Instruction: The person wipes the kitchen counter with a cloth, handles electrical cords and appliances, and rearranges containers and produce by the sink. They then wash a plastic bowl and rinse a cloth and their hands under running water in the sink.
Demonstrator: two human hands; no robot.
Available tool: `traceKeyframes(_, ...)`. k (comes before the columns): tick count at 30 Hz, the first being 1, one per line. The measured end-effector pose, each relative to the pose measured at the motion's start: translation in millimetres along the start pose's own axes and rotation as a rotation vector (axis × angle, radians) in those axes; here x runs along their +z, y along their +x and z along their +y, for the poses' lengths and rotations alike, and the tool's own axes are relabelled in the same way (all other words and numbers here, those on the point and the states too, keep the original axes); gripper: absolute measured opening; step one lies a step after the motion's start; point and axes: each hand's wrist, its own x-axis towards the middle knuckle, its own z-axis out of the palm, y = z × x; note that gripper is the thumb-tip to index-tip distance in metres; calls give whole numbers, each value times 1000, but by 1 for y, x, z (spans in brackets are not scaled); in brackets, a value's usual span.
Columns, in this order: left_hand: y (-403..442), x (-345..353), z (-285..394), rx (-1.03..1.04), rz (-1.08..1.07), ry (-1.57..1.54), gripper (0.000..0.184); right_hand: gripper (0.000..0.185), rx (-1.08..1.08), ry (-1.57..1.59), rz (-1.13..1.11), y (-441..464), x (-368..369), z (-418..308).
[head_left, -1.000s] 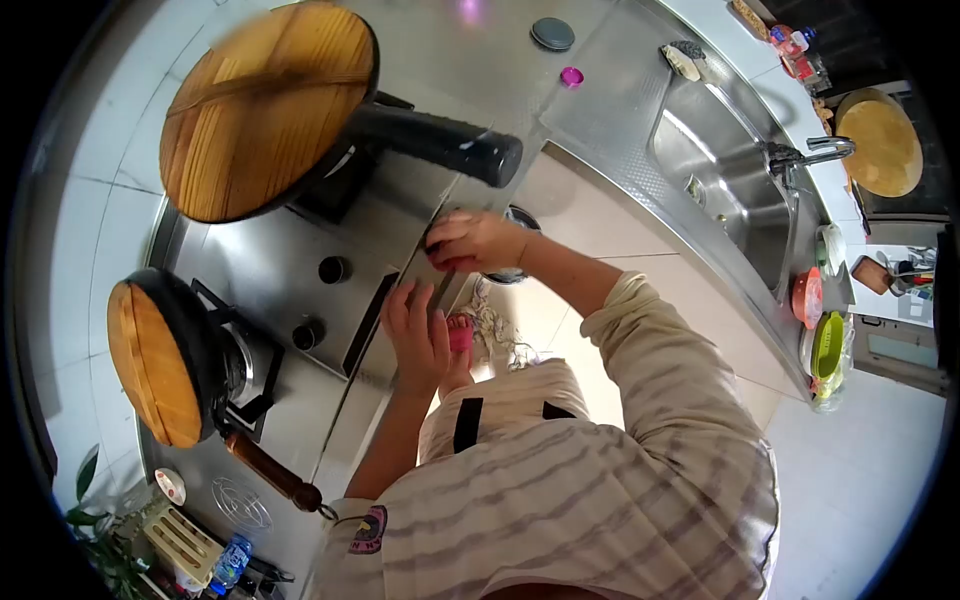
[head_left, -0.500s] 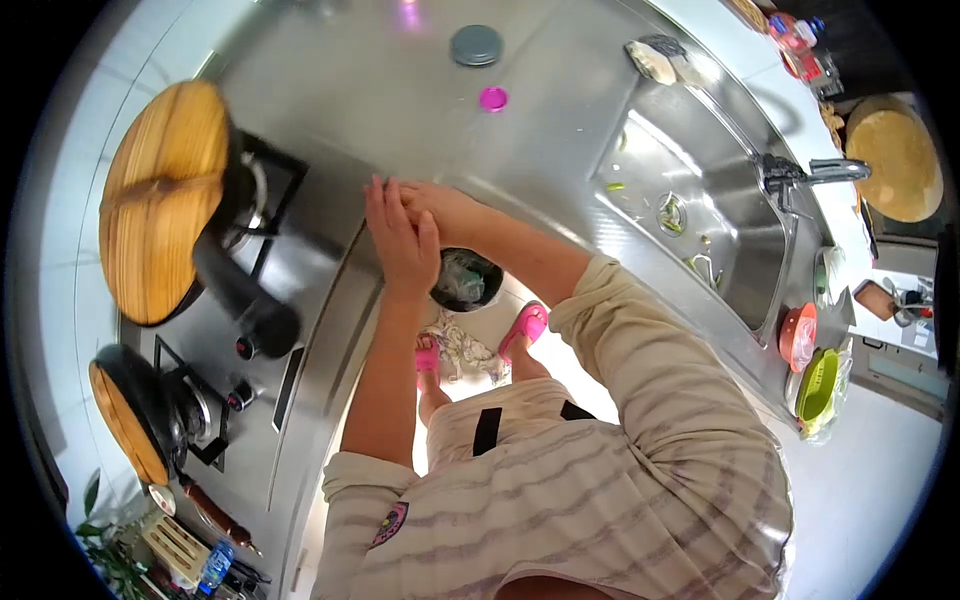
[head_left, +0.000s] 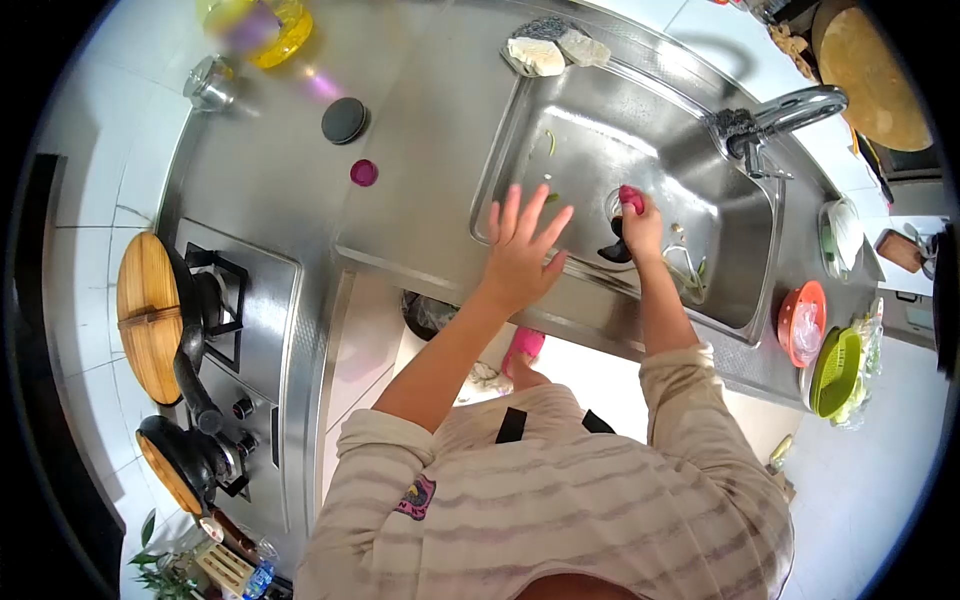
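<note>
Over the sink, my right hand is closed around a small red object. A black, curved thing hangs below it near the drain; whether the two are one piece is unclear. My left hand is spread with its fingers apart above the sink's front left edge and holds nothing. Green scraps lie in the basin. The faucet stands at the sink's back right.
To the left are two wooden-lidded pans on the stove. A dark round lid and a magenta cap lie on the counter. Red and green baskets sit right of the sink.
The view has turned from the stove toward the sink. My hands, together before, are now apart over the sink. The left has spread open, and the red object shows in my right hand.
</note>
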Motion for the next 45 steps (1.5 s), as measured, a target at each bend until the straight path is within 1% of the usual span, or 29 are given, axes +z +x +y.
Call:
traceKeyframes(2,-22,9,-3,-85,82,79,58,36,-265,129,-9,-33,2,-61)
traceKeyframes(3,-30,9,-8,-148,152,88,59,41,-330,281,-118,-46,22,-83)
traceKeyframes(4,-35,5,-15,-206,221,96,60,40,-396,294,-205,-58,43,-112)
traceKeyframes(5,-37,1,-21,-284,306,8,60,46,-806,211,-188,-58,64,-138)
traceKeyframes(6,-38,-3,-27,-365,388,-82,59,48,-925,131,-247,-64,105,-147)
traceKeyframes(8,-37,-10,-40,-348,354,-11,57,44,-1126,-229,-285,-85,160,-159)
traceKeyframes(9,-37,-12,-45,-347,332,54,55,44,-1122,-217,-275,-76,168,-169)
traceKeyframes(11,-36,-10,-54,-380,287,54,53,43,-947,-566,-354,-41,178,-190)
traceKeyframes(13,-41,-8,-55,-400,254,5,52,40,-812,-641,-89,10,165,-172)
traceKeyframes(15,-43,-10,-57,-410,249,-47,52,38,-592,-334,-98,54,121,-144)
traceKeyframes(17,-43,-4,-60,-410,229,-22,52,39,-227,-354,-267,57,55,-112)
traceKeyframes(19,-41,-5,-63,-331,228,40,54,39,-235,-236,-241,39,11,-93)
traceKeyframes(20,-40,-9,-63,-267,247,31,55,43,-631,-466,36,31,5,-73)
traceKeyframes(21,-45,1,-74,-288,201,26,55,47,-545,-562,199,-6,-25,-114)
traceKeyframes(22,-48,4,-77,-256,188,86,54,52,-518,-653,173,-18,-39,-115)
traceKeyframes(23,-42,0,-75,-213,169,-15,54,48,-464,-763,113,-23,-35,-89)
traceKeyframes(25,-29,-9,-61,-137,139,-134,54,45,-93,-776,-197,-37,-47,-63)
traceKeyframes(28,-5,-25,-14,-61,-10,-227,53,44,-286,-680,23,-57,-74,-67)
traceKeyframes(29,8,-32,-8,-30,-18,-236,53,44,-266,-677,51,-61,-72,-64)
traceKeyframes(31,21,-33,12,-52,-133,-283,59,41,-288,-927,-136,-74,-78,-45)
traceKeyframes(32,27,-33,17,-16,-133,-282,59,40,-13,-953,-330,-83,-84,-46)
traceKeyframes(33,35,-30,19,51,-146,-219,64,40,-5,-944,-296,-89,-90,-65)
traceKeyframes(36,56,-26,47,153,-130,-193,73,38,-601,-467,312,-94,-109,-89)
traceKeyframes(37,57,-28,54,181,-129,-217,77,38,-589,-459,327,-95,-113,-85)
traceKeyframes(39,62,-18,64,224,-146,-215,83,30,14,-743,-448,-86,-126,-75)
traceKeyframes(40,64,-14,69,250,-119,-216,85,30,-168,-688,-243,-84,-127,-73)
traceKeyframes(41,66,-9,75,271,-92,-221,87,32,-341,-534,220,-87,-115,-78)
traceKeyframes(43,65,-7,90,271,-102,-203,89,29,-632,-287,395,-98,-138,-94)
traceKeyframes(45,66,-2,103,246,-152,-249,90,31,-455,-797,34,-84,-124,-39)
